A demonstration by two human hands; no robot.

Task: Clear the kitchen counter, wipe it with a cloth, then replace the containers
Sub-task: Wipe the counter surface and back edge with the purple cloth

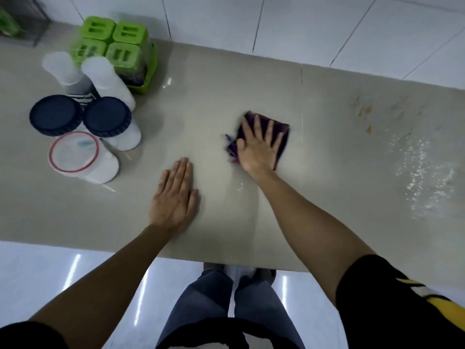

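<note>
My right hand (259, 144) presses flat on a dark purple cloth (283, 132) in the middle of the beige counter (226, 79), fingers spread. My left hand (175, 195) lies flat and empty on the counter, nearer the front edge. The containers stand grouped at the left: two jars with dark blue lids (55, 115) (107, 116), a clear jar with a red-rimmed lid (74, 151), two white bottles (63, 68) (100, 71), and a green spice rack (120, 44) with several lidded boxes behind them.
Orange-brown stains (364, 114) and scattered white grains or droplets (422, 172) mark the counter's right side. A white tiled wall (302, 21) runs behind the counter. A wire rack (22, 21) sits at the far left corner. The front edge is close to my legs.
</note>
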